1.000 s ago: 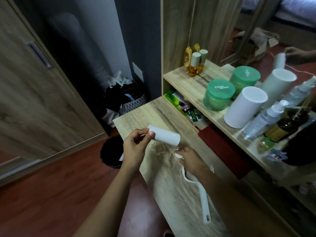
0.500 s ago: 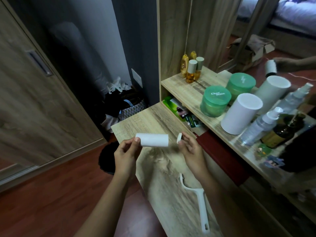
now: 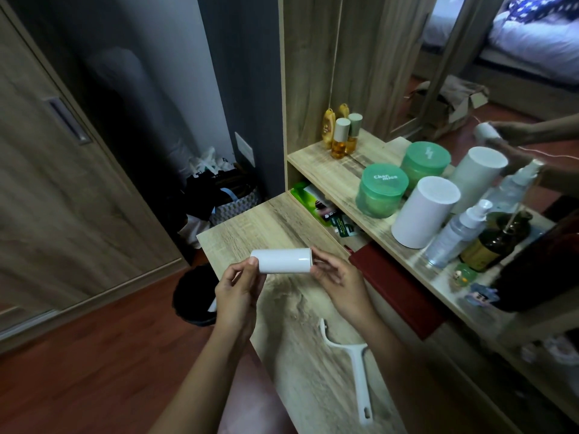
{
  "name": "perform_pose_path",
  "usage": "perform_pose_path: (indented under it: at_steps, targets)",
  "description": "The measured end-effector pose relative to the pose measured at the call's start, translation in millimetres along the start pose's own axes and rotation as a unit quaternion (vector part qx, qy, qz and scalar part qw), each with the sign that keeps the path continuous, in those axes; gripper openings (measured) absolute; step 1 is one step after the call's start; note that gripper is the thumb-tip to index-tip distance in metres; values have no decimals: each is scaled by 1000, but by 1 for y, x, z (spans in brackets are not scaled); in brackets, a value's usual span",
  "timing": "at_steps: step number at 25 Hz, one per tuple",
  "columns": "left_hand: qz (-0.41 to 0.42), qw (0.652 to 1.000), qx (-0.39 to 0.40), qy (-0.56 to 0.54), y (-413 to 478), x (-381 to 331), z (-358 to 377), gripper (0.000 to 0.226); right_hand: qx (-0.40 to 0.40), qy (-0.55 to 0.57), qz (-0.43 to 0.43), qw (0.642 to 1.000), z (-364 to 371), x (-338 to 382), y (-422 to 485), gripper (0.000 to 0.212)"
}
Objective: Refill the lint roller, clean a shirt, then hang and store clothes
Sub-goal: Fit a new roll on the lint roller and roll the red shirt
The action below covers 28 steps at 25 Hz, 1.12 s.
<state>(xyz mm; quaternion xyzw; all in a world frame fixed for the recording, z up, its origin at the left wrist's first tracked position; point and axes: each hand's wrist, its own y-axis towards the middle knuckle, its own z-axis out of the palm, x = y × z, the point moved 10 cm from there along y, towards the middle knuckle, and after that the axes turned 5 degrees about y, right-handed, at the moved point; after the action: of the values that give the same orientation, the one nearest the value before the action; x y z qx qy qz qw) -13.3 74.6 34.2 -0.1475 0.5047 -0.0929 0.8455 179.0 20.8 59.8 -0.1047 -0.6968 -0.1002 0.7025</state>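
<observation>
Roll (image 3: 283, 260) mid-frame, left end gripped by left hand (image 3: 239, 296), right end pinched by right hand (image 3: 340, 277), handle (image 3: 357, 364) flat on bench (image 3: 250, 227) below.

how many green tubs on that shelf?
2: one green tub on the shelf, left of the white canister; a second green tub right behind it, possibly its mirror reflection. None seems hidden.

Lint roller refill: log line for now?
left hand: grips roll | right hand: pinches its other end | handle: on table, empty
</observation>
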Motion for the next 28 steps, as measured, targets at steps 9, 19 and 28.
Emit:
perform_pose_path:
  at_steps: [9,19,28]
  targets:
    - [-40,999,-6,-13,-9,19,9,14,21,82,7,996,11,21,-5,44]
    - [-64,998,16,-11,-12,19,19,17,-78,237,82,965,-5,18,-4,11]
    - [-191,978,53,61,-18,38,50,22,-64,78,1,995,-6,35,-6,12]
